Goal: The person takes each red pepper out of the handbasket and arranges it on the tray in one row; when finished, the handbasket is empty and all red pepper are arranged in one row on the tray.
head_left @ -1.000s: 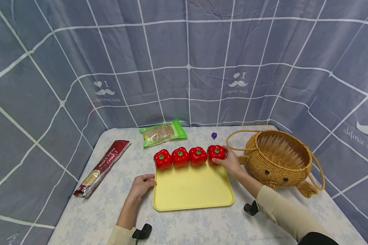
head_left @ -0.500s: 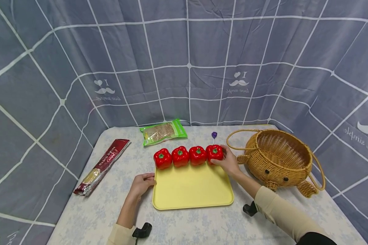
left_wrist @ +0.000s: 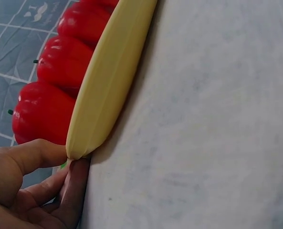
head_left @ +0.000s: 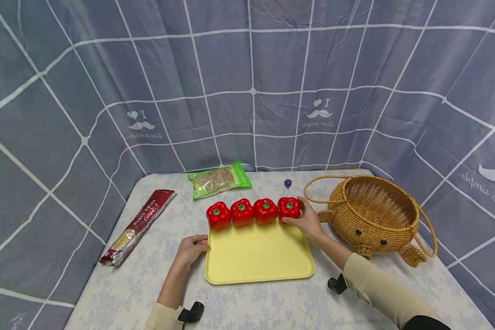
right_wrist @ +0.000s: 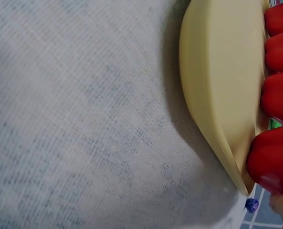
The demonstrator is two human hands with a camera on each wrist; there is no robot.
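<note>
Several red bell peppers stand in a row along the far edge of a yellow tray (head_left: 260, 254). My right hand (head_left: 307, 220) grips the rightmost bell pepper (head_left: 289, 207), thumb on its near side and fingers on its right. In the right wrist view, only fingertips (right_wrist: 282, 207) show beside that pepper. My left hand (head_left: 191, 250) pinches the tray's left rim; the left wrist view shows the thumb and a finger on either side of the rim. The leftmost bell pepper (head_left: 219, 216) stands at the far left corner, just beyond the left hand.
A wicker basket (head_left: 375, 229) with looped handles stands right of the tray. Behind the peppers lie a green food packet (head_left: 220, 180) and a purple lollipop (head_left: 288, 184). A long dark red packet (head_left: 138, 227) lies at the left. A grid-patterned curtain (head_left: 231, 68) encloses the table.
The right hand has shifted slightly left with the rightmost pepper, which now stands closer to its neighbour. The left hand stays at the tray's rim.
</note>
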